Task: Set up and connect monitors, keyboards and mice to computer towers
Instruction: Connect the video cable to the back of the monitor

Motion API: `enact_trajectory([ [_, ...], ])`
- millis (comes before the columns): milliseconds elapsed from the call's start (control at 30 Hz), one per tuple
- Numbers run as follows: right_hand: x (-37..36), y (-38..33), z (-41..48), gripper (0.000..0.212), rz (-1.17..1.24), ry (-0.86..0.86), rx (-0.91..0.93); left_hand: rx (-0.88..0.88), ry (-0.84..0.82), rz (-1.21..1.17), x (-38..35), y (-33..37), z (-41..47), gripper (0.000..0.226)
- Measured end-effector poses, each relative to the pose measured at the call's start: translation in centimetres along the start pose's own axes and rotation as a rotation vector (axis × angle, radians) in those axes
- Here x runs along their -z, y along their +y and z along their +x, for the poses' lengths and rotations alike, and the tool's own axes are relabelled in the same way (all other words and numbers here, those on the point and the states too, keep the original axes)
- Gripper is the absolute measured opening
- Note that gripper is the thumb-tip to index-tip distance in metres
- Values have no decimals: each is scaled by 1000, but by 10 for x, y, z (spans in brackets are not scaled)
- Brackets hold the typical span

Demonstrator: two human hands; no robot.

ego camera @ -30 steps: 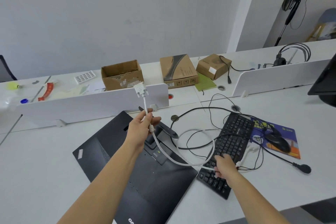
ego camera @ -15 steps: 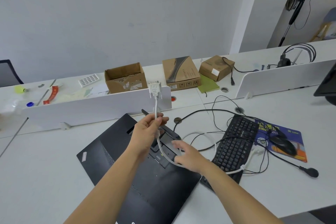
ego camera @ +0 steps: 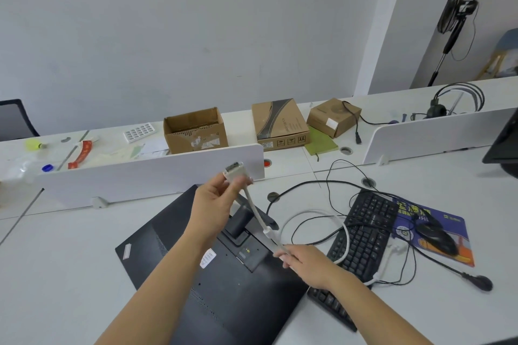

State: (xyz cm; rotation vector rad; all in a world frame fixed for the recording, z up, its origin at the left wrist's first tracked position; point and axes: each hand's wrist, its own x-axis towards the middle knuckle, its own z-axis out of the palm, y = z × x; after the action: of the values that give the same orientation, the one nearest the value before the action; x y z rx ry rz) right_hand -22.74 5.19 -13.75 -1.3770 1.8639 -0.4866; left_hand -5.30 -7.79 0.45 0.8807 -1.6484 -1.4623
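Observation:
A black monitor (ego camera: pixel 196 274) lies face down on the white desk, its back and stand mount up. My left hand (ego camera: pixel 214 204) holds the white plug (ego camera: pixel 235 172) of a white video cable (ego camera: pixel 316 214) above the monitor. My right hand (ego camera: pixel 305 262) pinches the same cable lower down, just past its ferrite bead, over the monitor's right edge. The cable loops on to the right across a black keyboard (ego camera: pixel 361 235). A black mouse (ego camera: pixel 436 235) sits on a blue mouse pad (ego camera: pixel 437 221).
A white divider (ego camera: pixel 145 176) runs behind the monitor, with cardboard boxes (ego camera: pixel 196 131) and clutter on the far desk. Black cables and a microphone (ego camera: pixel 480 281) lie at the right. Another monitor's edge (ego camera: pixel 504 143) shows far right. A fan (ego camera: pixel 454 17) stands in the back corner.
My left hand slid up the cable from below the plug to the plug itself. My right hand left the keyboard, came left and took the cable near the ferrite bead.

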Motion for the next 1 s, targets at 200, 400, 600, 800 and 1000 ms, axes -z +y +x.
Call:
enact_trajectory([
  [200, 18, -6, 3, 19, 147, 200, -5, -318, -23, 246, -4, 1, -11, 24],
  [400, 22, -52, -8, 18, 394, 290, 164, -425, -39, 395, -6, 1, -12, 28],
  [600, 7, -62, -6, 10, 416, 246, 191, -347, -44, 418, -3, -6, -12, 21],
  [800, 2, -57, -1, 11, 318, 246, 161, -287, -2, 376, 2, -7, -16, 25],
  [1000, 7, -71, -2, 49, 727, 216, 110, 129, 117, 40, 13, -9, -13, 24],
])
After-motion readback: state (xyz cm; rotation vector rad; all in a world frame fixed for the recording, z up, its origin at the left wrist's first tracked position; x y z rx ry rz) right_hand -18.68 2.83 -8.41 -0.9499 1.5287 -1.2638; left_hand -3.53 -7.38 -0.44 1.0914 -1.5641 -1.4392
